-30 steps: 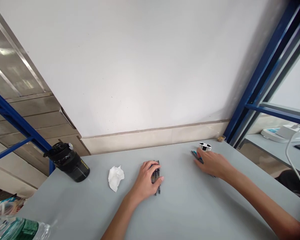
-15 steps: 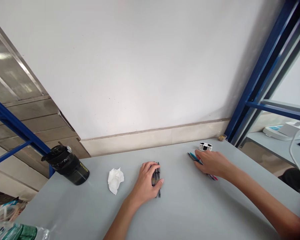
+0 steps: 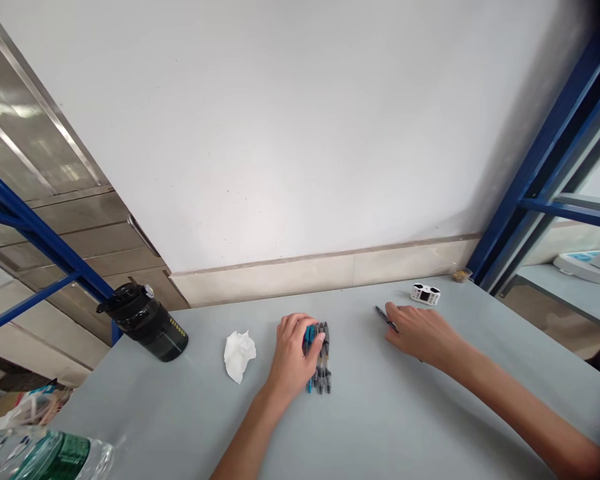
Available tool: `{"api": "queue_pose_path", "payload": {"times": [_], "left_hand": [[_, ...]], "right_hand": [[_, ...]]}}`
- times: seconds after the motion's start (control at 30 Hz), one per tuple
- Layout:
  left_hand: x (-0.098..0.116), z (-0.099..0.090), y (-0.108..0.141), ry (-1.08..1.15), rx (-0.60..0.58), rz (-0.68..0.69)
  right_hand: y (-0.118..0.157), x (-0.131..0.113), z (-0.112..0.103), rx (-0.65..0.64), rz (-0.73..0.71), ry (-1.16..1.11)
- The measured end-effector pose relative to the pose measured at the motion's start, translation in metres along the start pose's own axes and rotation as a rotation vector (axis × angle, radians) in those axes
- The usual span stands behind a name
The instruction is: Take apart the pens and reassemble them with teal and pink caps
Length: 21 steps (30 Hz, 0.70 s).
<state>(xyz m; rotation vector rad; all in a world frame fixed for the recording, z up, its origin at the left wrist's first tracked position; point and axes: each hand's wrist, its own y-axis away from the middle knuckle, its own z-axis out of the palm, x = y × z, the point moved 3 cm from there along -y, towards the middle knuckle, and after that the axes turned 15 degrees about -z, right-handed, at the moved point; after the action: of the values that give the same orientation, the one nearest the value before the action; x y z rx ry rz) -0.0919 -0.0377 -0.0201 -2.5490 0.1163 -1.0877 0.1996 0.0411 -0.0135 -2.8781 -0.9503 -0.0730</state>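
Note:
My left hand [image 3: 293,353] is closed around a row of pens on the table, its thumb and fingers pressing their upper part. A blue pen [image 3: 309,385] lies under the fingers at the left of the row, and several black pens [image 3: 325,360] lie side by side to its right. Over to the right, my right hand [image 3: 423,333] is closed on a dark pen [image 3: 386,318] lying slantwise on the table. The pen's tip shows beyond the fingers; its middle is hidden beneath the hand.
A crumpled white tissue [image 3: 239,357] lies left of my left hand. Beyond it a black bottle [image 3: 155,328] stands near the table [image 3: 360,427] edge. A white device [image 3: 425,294] and a small tub [image 3: 461,275] are at the back right. A clear plastic bottle [image 3: 55,457] is at bottom left.
A blue pen now lies under my left hand with the black pens. The blue and pink pens seen by my right hand earlier no longer show there; it holds a dark pen.

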Motion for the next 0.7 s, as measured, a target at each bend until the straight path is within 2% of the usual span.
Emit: {"api": "queue_pose_path", "payload": {"times": [0.17,0.27,0.37,0.53,0.63,0.7], "left_hand": [[0.001,-0.010,-0.002,0.044,0.130,-0.051],[0.002,-0.012,-0.002,0.055,0.145,-0.066],[0.002,-0.011,-0.002,0.053,0.140,-0.062],[0.002,-0.009,-0.002,0.047,0.134,-0.058],[0.003,-0.007,-0.001,0.037,0.133,-0.036],[0.004,-0.005,0.000,0.029,0.133,-0.017]], "right_hand": [[-0.009,-0.018,-0.034,0.313,-0.239,-0.085],[-0.014,-0.016,-0.049,0.365,-0.246,-0.115],[-0.018,0.000,-0.043,0.285,-0.178,-0.100],[-0.016,0.038,0.001,0.037,-0.062,0.014],[-0.013,0.048,0.016,0.014,-0.047,0.018],[-0.012,0.047,0.016,0.042,-0.068,0.007]]}}
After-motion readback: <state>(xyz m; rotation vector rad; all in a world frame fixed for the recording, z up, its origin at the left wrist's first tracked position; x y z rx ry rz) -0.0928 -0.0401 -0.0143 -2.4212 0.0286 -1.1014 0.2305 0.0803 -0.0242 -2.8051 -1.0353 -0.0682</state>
